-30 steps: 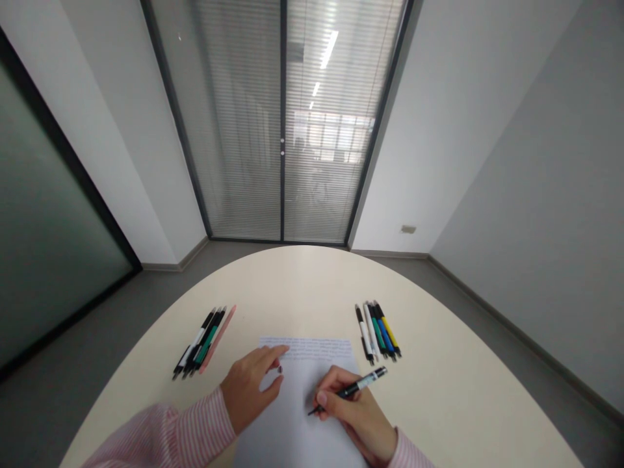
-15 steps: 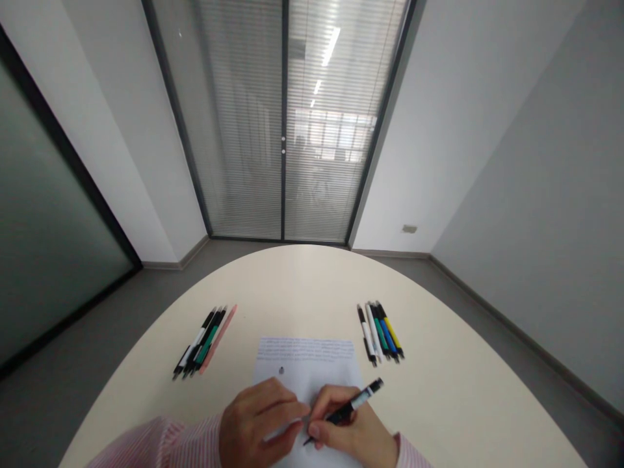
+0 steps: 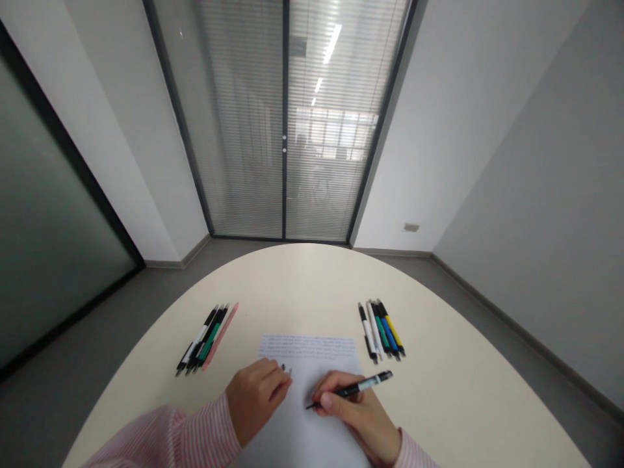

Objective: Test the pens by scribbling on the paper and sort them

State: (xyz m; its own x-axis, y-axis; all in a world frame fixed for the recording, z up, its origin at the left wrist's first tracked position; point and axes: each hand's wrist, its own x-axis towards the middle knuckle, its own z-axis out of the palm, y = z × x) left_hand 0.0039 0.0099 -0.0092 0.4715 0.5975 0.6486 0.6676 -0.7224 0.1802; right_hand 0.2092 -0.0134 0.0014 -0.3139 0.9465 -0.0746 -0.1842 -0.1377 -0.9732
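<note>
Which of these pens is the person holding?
The black-and-white pen in the right hand, slanting over the paper; the other pens lie on the table in two groups, one either side.

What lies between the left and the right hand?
In the head view: the paper sheet, the pen tip and, by the left hand, a small unclear object.

Nothing legible for you. Lines of small text [image 3: 308,346] across top of your sheet [image 3: 298,432]: too tiny to read. Light band [image 3: 369,382] on pen [image 3: 349,390] you hold: too blurred to tell.
</note>
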